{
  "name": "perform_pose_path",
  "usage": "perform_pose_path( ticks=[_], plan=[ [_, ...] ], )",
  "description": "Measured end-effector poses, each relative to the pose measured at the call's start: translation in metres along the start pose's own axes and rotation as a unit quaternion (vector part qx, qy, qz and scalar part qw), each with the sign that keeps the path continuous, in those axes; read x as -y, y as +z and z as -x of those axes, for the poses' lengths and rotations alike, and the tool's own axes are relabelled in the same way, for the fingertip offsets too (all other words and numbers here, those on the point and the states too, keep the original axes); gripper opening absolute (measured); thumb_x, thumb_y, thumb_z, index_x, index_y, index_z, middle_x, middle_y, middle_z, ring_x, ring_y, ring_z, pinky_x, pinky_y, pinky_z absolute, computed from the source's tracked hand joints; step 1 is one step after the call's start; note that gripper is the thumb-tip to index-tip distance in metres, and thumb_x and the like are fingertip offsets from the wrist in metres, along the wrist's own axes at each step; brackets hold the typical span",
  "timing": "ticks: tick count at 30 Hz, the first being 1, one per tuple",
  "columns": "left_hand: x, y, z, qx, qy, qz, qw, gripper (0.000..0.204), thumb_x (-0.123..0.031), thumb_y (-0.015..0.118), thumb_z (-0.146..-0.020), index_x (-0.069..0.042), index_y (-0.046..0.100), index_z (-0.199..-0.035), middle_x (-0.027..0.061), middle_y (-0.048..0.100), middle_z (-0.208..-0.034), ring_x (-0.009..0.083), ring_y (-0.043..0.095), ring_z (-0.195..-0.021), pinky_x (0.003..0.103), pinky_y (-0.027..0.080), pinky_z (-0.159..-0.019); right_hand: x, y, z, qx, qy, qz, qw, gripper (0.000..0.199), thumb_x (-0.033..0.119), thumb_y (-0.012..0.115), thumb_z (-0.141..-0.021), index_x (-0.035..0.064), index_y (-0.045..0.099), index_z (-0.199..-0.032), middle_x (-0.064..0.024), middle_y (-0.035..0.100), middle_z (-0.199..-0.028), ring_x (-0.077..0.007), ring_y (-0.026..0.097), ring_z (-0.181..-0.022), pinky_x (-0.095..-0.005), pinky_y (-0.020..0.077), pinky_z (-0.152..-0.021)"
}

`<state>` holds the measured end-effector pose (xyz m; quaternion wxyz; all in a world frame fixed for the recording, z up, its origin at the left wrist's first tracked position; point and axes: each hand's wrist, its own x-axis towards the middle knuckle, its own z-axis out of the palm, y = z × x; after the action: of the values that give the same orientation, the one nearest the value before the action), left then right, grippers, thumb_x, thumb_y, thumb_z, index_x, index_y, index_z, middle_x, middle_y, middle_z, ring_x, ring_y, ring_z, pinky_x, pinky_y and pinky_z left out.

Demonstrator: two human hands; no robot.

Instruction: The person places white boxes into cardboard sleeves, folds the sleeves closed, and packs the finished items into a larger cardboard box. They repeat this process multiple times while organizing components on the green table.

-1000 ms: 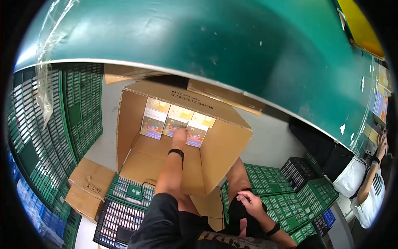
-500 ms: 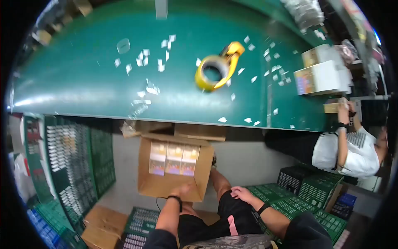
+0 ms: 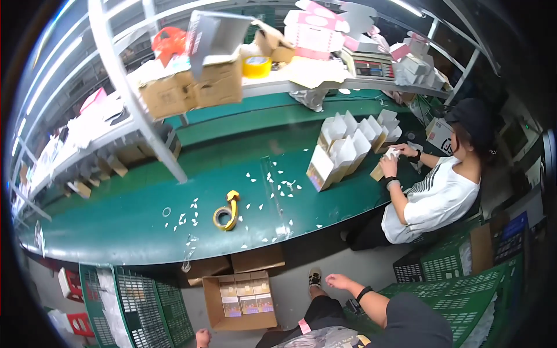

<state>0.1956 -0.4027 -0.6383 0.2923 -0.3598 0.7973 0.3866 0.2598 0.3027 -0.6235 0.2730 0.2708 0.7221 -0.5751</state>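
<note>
My left hand [image 3: 203, 338] hangs at the lower edge with its fingers curled in, just left of an open cardboard carton [image 3: 213, 313]. Nothing shows in it. My right hand [image 3: 336, 282] is in the air above the floor, fingers loosely apart and holding nothing. Several small printed boxes [image 3: 248, 304] stand in rows inside the carton, which rests on the floor by the table's near edge. On the green table [image 3: 127, 232] lies a yellow tape dispenser [image 3: 225, 218] with a roll of tape, away from both hands.
White paper scraps [image 3: 284, 187] litter the table. Open-topped boxes [image 3: 342, 148] stand at the right, where a co-worker [image 3: 432, 197] handles a small box. Green crates [image 3: 139, 301] flank me on both sides. A loaded shelf [image 3: 272, 84] with a metal post [image 3: 156, 142] rises over the table.
The view has tilted up and swung right, bringing in the shelf and co-worker. My left hand has left the carton; my right hand has lifted off my thigh.
</note>
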Motion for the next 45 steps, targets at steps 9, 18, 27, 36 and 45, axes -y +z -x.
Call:
perform_pose_path(
  ticks=[9, 18, 27, 36, 45],
  plan=[
    [-0.222, 0.220, 0.138, 0.058, 0.348, -0.215, 0.911, 0.032, -0.028, 0.061, -0.083, -0.008, 0.064, -0.109, 0.0179, 0.068, -0.095, 0.0358, 0.065, -0.090, 0.041, 0.052, -0.079, 0.076, -0.154, -0.036, -0.105, -0.126, 0.106, 0.981, 0.026, 0.026, 0.060, -0.090, 0.0066, 0.064, -0.108, -0.0083, 0.069, -0.092, -0.0170, 0.066, -0.084, -0.0324, 0.0517, -0.077],
    [-0.514, 0.351, 0.250, 0.108, 0.510, -0.255, 0.815, 0.037, -0.028, 0.057, -0.088, -0.016, 0.055, -0.123, 0.0176, 0.066, -0.078, 0.0378, 0.065, -0.075, 0.048, 0.051, -0.067, 0.091, -0.220, -0.010, -0.111, -0.126, 0.095, 0.981, 0.029, 0.030, 0.062, -0.088, 0.0085, 0.065, -0.107, -0.0117, 0.070, -0.093, -0.0228, 0.067, -0.086, -0.0336, 0.0522, -0.075],
    [-0.675, 0.476, 0.307, 0.022, 0.621, -0.278, 0.733, 0.058, -0.028, 0.058, -0.086, -0.005, 0.039, -0.136, 0.0179, 0.066, -0.073, 0.0381, 0.065, -0.067, 0.049, 0.053, -0.061, 0.070, -0.197, 0.007, -0.068, -0.084, 0.096, 0.989, 0.032, 0.030, 0.063, -0.089, 0.0069, 0.063, -0.111, -0.0110, 0.069, -0.096, -0.0221, 0.066, -0.090, -0.0327, 0.0513, -0.079],
    [-0.639, 0.387, 0.223, -0.040, 0.674, -0.235, 0.699, 0.032, -0.029, 0.063, -0.085, -0.005, 0.053, -0.104, 0.0148, 0.065, -0.081, 0.0326, 0.066, -0.070, 0.043, 0.054, -0.056, 0.154, -0.191, -0.001, -0.075, -0.069, 0.096, 0.990, 0.032, 0.027, 0.063, -0.090, 0.0057, 0.062, -0.113, -0.0104, 0.069, -0.098, -0.0184, 0.066, -0.090, -0.0322, 0.0511, -0.081],
    [-0.578, 0.309, 0.195, 0.000, 0.638, -0.272, 0.720, 0.023, -0.014, 0.057, -0.081, -0.004, 0.049, -0.100, 0.0139, 0.064, -0.082, 0.0298, 0.065, -0.063, 0.042, 0.053, -0.052, 0.320, -0.184, -0.034, -0.035, -0.147, 0.028, 0.988, 0.048, 0.024, 0.067, -0.088, 0.0041, 0.050, -0.128, -0.0181, 0.063, -0.113, -0.0246, 0.065, -0.095, -0.0341, 0.0517, -0.082]
  ],
)
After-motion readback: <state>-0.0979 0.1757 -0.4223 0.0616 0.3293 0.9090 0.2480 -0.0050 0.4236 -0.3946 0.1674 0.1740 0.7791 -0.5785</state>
